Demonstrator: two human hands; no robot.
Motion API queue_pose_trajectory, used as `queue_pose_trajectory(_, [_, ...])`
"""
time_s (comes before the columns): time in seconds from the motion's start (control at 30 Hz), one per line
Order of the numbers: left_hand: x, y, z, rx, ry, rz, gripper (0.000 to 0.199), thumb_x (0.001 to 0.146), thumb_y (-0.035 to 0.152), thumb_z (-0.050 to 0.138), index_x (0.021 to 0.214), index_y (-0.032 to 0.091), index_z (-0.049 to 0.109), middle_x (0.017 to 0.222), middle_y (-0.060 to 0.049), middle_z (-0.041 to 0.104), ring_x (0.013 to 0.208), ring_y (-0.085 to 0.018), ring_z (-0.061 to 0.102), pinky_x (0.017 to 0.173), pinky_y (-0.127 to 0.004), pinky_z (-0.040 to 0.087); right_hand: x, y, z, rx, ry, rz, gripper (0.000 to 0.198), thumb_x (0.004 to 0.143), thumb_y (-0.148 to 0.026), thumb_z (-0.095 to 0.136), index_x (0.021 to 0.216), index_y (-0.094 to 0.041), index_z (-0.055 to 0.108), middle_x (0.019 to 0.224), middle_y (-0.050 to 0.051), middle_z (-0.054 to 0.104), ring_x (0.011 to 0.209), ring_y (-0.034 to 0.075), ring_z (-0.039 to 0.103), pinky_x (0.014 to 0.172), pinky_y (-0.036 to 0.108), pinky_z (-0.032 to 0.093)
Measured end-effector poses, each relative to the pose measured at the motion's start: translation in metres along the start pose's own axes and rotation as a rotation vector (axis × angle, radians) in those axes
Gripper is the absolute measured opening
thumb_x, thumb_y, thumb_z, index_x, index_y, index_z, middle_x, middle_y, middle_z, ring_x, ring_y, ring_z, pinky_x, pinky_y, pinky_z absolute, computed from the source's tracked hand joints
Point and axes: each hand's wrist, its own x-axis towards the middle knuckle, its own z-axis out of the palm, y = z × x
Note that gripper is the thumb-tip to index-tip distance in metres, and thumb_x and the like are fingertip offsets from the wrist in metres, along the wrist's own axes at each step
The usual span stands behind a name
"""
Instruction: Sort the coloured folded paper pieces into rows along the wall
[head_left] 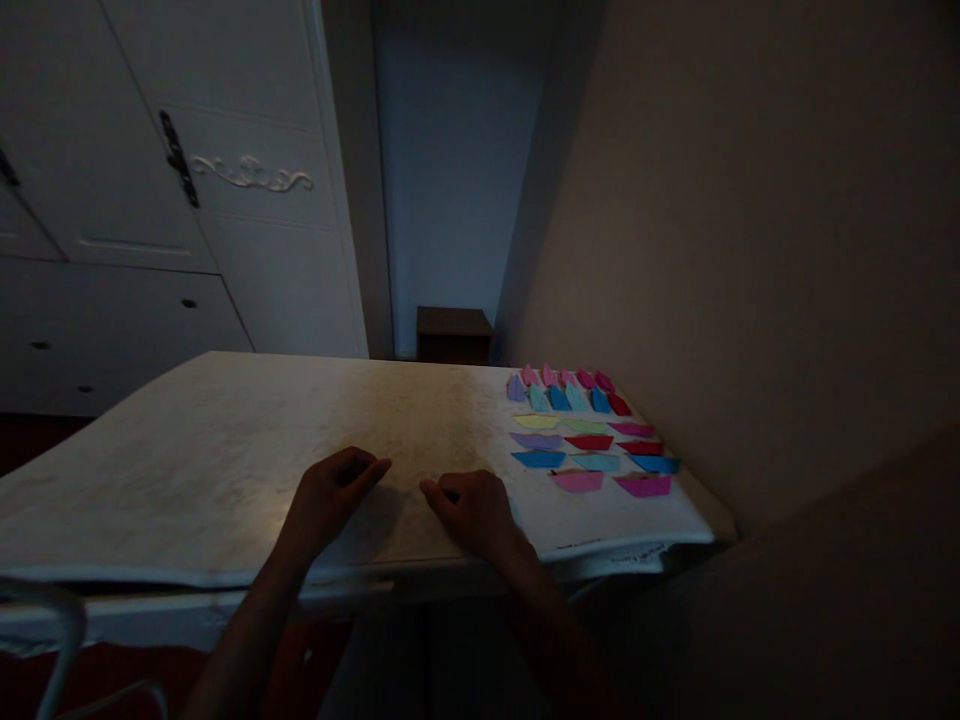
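Note:
My left hand (335, 487) is just above the near part of the table, or resting on it. Its fingers are curled in and the thumb points right, with nothing showing in the grip. A short gap to the right is my right hand (474, 507), fingers also curled with the thumb pointing left, and it looks bare too. Closest to the right hand, several folded paper boats are laid out in rows. Among them are a pink boat (577, 482), a blue boat (538, 459), a red boat (589, 442) and a lilac upright-pointed one (516, 388).
The pale mottled table (247, 450) stretches ahead and to the left. A beige wall (750, 250) borders its right side. White cupboards (285, 260) stand at the back left, and a small brown cabinet (454, 322) is beyond the far edge. White metal tubing (71, 625) shows at lower left.

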Motion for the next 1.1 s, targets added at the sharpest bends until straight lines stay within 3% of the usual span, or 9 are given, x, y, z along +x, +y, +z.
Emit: queue_pose_trajectory(1.1, [-0.0025, 0.0035, -0.0046, -0.015, 0.032, -0.103, 0.044, 0.064, 0.068, 0.064, 0.073, 0.027, 0.073, 0.079, -0.002, 0.075, 0.073, -0.025, 0.067, 0.062, -0.031, 0.050, -0.0085, 0.0003, -0.0027, 0.013, -0.047, -0.095, 0.040, 0.095, -0.039, 0.050, 0.063, -0.018, 0.063, 0.059, -0.003, 0.065, 0.053, 0.008, 0.054, 0.053, 0.023, 0.027])
